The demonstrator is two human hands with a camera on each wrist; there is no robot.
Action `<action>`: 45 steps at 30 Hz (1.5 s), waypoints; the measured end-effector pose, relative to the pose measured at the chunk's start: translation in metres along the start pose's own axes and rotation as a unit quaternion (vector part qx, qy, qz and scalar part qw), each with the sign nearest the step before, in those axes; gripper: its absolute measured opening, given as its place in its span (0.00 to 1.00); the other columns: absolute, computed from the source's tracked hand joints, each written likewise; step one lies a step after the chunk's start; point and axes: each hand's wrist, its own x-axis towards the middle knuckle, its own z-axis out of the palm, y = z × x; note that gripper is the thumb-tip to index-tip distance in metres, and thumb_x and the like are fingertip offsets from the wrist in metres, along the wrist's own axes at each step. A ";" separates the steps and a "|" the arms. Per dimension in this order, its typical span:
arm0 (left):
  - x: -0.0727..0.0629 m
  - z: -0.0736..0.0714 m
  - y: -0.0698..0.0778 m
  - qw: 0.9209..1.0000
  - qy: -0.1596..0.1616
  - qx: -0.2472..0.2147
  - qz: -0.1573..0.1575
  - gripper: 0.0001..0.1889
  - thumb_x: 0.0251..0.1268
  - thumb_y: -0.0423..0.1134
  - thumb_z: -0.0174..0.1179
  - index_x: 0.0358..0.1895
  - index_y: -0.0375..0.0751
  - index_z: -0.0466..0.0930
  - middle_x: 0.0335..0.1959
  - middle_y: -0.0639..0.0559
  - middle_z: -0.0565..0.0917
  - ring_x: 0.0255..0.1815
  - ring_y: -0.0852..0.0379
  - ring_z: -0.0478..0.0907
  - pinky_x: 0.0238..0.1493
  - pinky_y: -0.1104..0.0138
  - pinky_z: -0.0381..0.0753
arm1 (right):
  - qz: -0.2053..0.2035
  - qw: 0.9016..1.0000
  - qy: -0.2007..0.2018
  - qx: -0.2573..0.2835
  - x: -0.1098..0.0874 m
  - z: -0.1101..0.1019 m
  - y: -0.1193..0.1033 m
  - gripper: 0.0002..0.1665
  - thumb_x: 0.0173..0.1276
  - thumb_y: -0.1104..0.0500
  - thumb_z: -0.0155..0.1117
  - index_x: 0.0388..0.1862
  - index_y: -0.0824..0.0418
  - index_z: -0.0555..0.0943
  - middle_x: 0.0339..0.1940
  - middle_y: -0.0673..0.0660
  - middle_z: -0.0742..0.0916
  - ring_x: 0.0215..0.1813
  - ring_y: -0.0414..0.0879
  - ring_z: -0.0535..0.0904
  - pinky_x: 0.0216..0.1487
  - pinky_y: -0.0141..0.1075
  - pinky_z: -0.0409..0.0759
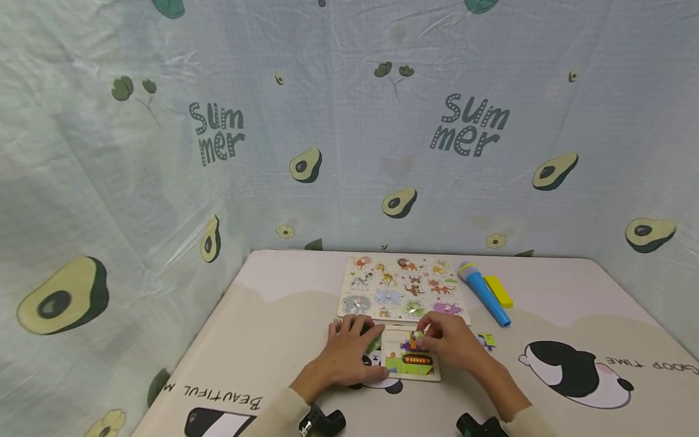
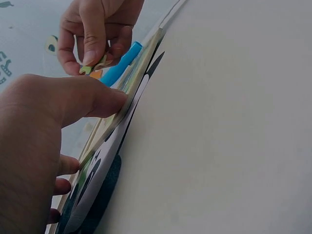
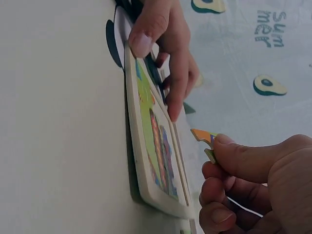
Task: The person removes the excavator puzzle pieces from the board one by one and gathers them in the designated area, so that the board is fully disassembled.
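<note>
A small wooden jigsaw board [image 1: 394,345] lies on the table, its picture of a tracked vehicle on green ground partly filled in. My left hand [image 1: 349,352] rests at its left end. The left thumb presses the near left corner, and the index finger touches the far edge. Above the board's right part, my right hand [image 1: 450,341] pinches a jigsaw piece [image 3: 200,133], orange and green with a curved cut, between thumb and fingers. In the right wrist view that piece is apart from the board. Another loose piece [image 1: 488,340], green and purple, lies beside the right hand.
Behind the jigsaw lies a larger animal puzzle board [image 1: 398,291]. A blue toy microphone [image 1: 487,295] and a yellow block [image 1: 499,291] sit at its right. The tablecloth [image 1: 289,321] bears printed cartoon animals. Avocado-print curtains [image 1: 349,121] surround the table's far and side edges.
</note>
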 end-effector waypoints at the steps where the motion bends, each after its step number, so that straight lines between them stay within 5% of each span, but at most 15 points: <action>1: 0.000 0.000 0.000 1.000 0.001 -0.001 0.001 0.45 0.56 0.72 0.57 0.77 0.58 0.66 0.67 0.54 0.67 0.68 0.46 0.58 0.58 0.47 0.59 | 0.005 1.000 0.004 -0.001 -0.001 -0.001 0.002 0.07 0.65 0.63 0.71 0.40 0.57 0.82 0.24 0.49 0.80 0.30 0.44 0.75 0.32 0.33 0.74; 10: 0.000 -0.002 0.001 1.000 -0.001 -0.001 0.000 0.45 0.56 0.72 0.57 0.77 0.56 0.66 0.67 0.53 0.67 0.68 0.46 0.58 0.58 0.46 0.59 | 0.057 0.998 0.034 0.013 -0.013 -0.015 0.015 0.06 0.66 0.66 0.67 0.42 0.60 0.84 0.22 0.51 0.80 0.27 0.46 0.75 0.29 0.33 0.73; 19: 0.001 -0.001 0.000 1.000 -0.005 0.007 -0.002 0.46 0.56 0.73 0.56 0.77 0.57 0.66 0.67 0.53 0.66 0.68 0.47 0.58 0.58 0.47 0.59 | 0.067 0.997 0.045 0.019 -0.022 -0.024 0.033 0.07 0.64 0.64 0.69 0.41 0.63 0.83 0.21 0.51 0.80 0.25 0.45 0.74 0.28 0.32 0.72; 45: -0.001 -0.003 0.001 1.000 0.000 0.005 -0.001 0.46 0.55 0.72 0.58 0.77 0.57 0.67 0.66 0.53 0.67 0.68 0.46 0.58 0.58 0.47 0.59 | 0.152 0.988 -0.014 -0.007 -0.021 -0.029 0.033 0.11 0.58 0.62 0.76 0.33 0.62 0.80 0.20 0.55 0.80 0.19 0.46 0.75 0.22 0.37 0.75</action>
